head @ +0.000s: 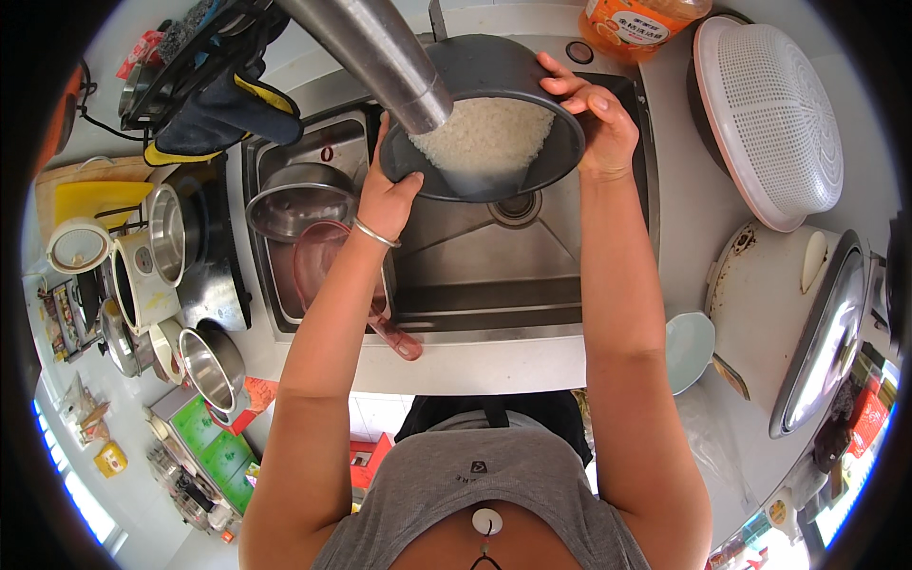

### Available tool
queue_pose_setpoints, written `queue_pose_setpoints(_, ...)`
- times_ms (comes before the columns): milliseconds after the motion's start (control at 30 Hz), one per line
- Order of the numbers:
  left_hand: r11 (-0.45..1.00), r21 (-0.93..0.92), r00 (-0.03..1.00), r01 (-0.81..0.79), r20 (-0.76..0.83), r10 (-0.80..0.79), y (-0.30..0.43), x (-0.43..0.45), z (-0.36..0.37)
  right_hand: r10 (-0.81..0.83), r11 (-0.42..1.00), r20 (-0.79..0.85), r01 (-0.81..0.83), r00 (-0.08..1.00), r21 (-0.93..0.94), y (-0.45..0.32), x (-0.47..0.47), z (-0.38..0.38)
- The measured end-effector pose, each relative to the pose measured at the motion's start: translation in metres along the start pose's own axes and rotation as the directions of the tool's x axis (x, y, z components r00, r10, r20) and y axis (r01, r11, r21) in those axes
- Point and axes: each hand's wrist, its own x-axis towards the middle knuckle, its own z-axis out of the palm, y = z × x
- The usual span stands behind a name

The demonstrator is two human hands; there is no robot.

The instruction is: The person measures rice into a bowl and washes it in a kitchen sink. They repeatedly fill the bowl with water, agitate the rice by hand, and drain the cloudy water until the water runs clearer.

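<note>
A dark grey inner pot (pixel 491 64), like that of a rice cooker, is held tilted towards me over the sink basin (pixel 470 242). White rice grains (pixel 491 132) lie banked inside, with cloudy water (pixel 488 184) along the lower side. My left hand (pixel 388 196) grips the pot's left rim, its thumb on the near edge. On the other side, my right hand (pixel 598 121) holds the right wall with its fingers spread over the outside. The stainless-steel faucet (pixel 370 53) reaches down to the pot's opening and hides part of its left side.
A smaller basin at left holds a steel bowl (pixel 303 189) and a reddish translucent ladle (pixel 402 342), its handle over the front edge. A white colander (pixel 776 121), an orange detergent bottle (pixel 627 32) and a large lidded pot (pixel 769 299) stand to the right.
</note>
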Motion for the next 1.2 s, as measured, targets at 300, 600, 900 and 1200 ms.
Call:
queue_pose_setpoints(300,1.000,-0.023,1.000,0.008,0.012,-0.007,-0.003,0.004,-0.001,0.024,0.999,-0.024,-0.023,0.999,0.041,-0.002,0.002,-0.004)
queue_pose_setpoints(600,0.937,-0.031,0.936,0.348,-0.045,-0.349,0.032,-0.029,0.010,0.352,0.935,-0.217,-0.333,0.911,0.118,-0.020,0.009,0.024)
queue_pose_setpoints(900,0.646,-0.301,0.700,0.701,0.115,-0.705,0.046,-0.086,0.026,0.123,0.352,-0.025,-0.067,0.992,-0.933,0.006,0.089,0.070)
queue_pose_setpoints(1200,0.513,-0.424,0.625,0.746,0.183,-0.758,0.033,-0.116,0.037,0.525,-0.344,0.060,0.276,0.849,-0.898,-0.004,0.109,0.109)
